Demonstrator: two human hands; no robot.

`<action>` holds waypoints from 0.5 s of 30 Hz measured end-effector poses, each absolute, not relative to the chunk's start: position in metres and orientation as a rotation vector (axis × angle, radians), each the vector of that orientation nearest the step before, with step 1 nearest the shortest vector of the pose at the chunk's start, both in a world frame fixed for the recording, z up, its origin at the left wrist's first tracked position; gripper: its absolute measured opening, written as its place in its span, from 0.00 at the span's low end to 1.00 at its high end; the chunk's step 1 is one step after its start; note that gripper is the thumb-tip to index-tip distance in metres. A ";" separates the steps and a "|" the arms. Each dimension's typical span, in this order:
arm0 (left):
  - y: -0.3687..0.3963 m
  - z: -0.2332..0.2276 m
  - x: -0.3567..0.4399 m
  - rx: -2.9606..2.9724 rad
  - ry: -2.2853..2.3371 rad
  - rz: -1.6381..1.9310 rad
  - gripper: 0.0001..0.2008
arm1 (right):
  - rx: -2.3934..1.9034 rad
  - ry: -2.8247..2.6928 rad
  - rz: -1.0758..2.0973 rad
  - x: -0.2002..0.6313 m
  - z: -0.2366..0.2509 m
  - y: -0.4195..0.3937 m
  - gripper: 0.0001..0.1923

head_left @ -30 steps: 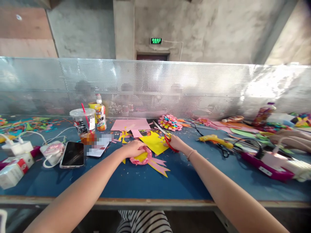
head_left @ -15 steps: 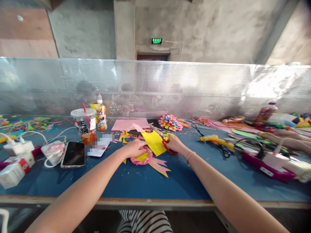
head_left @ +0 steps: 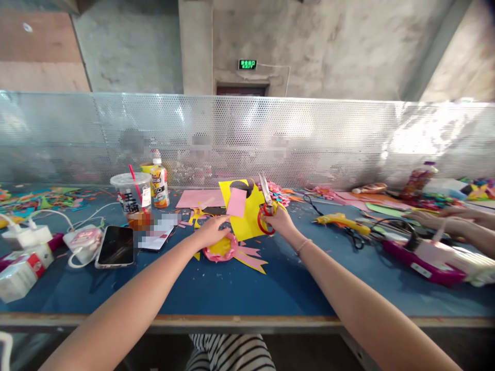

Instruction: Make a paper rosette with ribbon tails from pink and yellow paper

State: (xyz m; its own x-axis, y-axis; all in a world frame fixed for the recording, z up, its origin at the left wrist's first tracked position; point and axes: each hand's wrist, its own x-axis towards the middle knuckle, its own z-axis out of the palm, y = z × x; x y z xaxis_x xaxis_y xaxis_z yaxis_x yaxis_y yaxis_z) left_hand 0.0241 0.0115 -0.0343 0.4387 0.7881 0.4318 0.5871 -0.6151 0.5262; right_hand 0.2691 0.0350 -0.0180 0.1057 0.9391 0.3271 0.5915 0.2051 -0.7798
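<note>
My left hand [head_left: 211,232] is closed, with its fingertips at the lower edge of a small pink piece of paper [head_left: 236,202]. Just below that hand lies a round pink-and-yellow paper rosette [head_left: 221,249] with forked ribbon tails [head_left: 251,258]. Red-handled scissors [head_left: 266,196] are in my right hand [head_left: 283,222], blades pointing up and away. A yellow sheet of paper [head_left: 249,221] stands tilted up between my hands, behind the pink piece. Its right edge reaches my right fingers; whether they also grip it I cannot tell. A dark patch shows near its top.
To the left are a phone [head_left: 115,246], a drink cup [head_left: 133,198] and a bottle [head_left: 160,183]. A yellow glue gun [head_left: 344,223] and purple power strip [head_left: 423,263] lie right. Another person's hands [head_left: 444,219] work at far right. A perforated metal screen [head_left: 328,139] stands behind.
The yellow sheet has been lifted and tilted upright, with the pink piece now in front of it. The scissors have swung from pointing left to pointing up. My left hand has come off the rosette.
</note>
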 end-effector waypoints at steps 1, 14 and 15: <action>0.013 -0.035 0.024 2.359 1.181 0.996 0.21 | -1.395 -1.549 0.565 0.267 -0.019 0.034 0.11; 0.017 -0.023 0.019 2.009 1.126 1.576 0.13 | -1.118 -1.426 0.897 0.242 -0.020 0.018 0.09; 0.015 -0.021 0.019 2.014 1.155 1.614 0.11 | -1.128 -1.436 0.885 0.242 -0.021 0.019 0.09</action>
